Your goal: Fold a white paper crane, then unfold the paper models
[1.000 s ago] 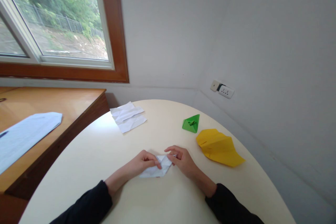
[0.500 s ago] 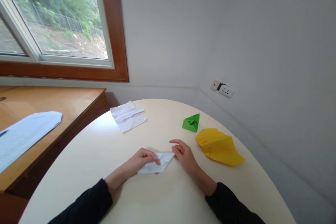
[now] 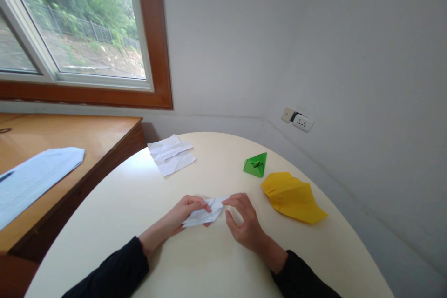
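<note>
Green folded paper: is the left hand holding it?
No, the left hand grips white paper while the green folded paper lies on the table.

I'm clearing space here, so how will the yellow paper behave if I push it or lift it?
The yellow paper is probably light, as it looks like a thin sheet. It may flop when lifted, though its creases could stiffen it slightly. Lying broad on the table, it seems likelier to slide than roll.

The cream table (image 3: 206,263) carries white sheets (image 3: 172,156), green paper (image 3: 254,167) and yellow paper (image 3: 292,197).
</note>
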Motion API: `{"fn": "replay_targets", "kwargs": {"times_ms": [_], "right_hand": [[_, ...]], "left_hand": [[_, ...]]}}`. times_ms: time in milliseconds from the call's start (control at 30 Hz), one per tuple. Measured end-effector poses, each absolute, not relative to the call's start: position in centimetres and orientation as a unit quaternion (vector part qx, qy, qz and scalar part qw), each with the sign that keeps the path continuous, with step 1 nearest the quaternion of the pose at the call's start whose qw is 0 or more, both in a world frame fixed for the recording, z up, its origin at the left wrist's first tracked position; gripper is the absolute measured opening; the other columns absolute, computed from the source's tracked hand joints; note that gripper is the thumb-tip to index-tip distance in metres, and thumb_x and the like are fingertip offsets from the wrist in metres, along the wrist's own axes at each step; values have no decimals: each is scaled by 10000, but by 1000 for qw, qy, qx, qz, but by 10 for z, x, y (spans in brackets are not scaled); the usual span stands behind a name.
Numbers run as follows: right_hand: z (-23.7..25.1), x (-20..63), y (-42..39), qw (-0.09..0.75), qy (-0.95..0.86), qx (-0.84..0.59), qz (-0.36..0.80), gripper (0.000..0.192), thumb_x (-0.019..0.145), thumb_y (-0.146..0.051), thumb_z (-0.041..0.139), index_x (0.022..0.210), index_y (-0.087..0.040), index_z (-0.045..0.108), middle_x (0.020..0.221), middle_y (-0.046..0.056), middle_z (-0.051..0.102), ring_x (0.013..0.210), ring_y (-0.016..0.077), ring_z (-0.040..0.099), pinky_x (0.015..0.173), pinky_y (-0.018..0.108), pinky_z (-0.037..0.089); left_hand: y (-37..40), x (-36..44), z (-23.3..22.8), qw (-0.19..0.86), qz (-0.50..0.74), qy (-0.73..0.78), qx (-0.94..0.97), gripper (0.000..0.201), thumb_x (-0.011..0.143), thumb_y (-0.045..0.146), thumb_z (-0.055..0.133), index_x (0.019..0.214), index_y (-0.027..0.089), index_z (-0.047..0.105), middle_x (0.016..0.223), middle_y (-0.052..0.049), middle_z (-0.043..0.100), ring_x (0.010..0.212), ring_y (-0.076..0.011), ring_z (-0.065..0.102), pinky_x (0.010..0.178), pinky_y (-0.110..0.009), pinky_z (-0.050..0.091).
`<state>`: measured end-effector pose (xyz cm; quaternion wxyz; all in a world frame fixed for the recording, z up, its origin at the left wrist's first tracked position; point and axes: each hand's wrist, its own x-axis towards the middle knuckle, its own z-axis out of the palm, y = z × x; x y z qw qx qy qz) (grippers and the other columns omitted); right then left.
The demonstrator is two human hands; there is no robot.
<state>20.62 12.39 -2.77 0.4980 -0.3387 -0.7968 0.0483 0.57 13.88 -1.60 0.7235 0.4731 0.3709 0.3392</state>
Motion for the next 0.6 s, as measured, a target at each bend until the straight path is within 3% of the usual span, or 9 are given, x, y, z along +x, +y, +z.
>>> {"fn": "replay_targets", "kwargs": {"times_ms": [167,267,400,600], "right_hand": [[-28,202,124,409,-868,-273,-64,411,780,-50,475,1164,-189,520,1147,120,591,1125,228,514,900,412,418],[-29,203,127,395,-879,-257,-77,455,813,-34,430,1240,-185,473,1167,117,609,1172,213,500,922,413,420],[-29,204,127,380,-895,-228,-36,451,857,-51,395,1280,-198,451,1075,89,671,1059,184,591,869,371,471],[-33,203,126,394,-881,-258,47,326,891,-103,378,1135,-197,573,942,86,709,816,177,660,699,312,519]], "left_hand": [[138,3,-16,747,329,329,474,266,702,389,662,686,124,683,632,-59,666,560,-151,583,543,-235,392],[137,2,-16,764,308,313,473,300,698,418,674,685,119,685,655,-63,669,568,-156,593,547,-243,420],[137,0,-19,779,312,281,466,343,723,442,660,712,101,698,677,-80,673,599,-182,615,577,-279,461],[140,1,-26,829,312,219,409,529,804,568,498,879,84,699,798,-128,699,646,-192,634,643,-317,484]]}}
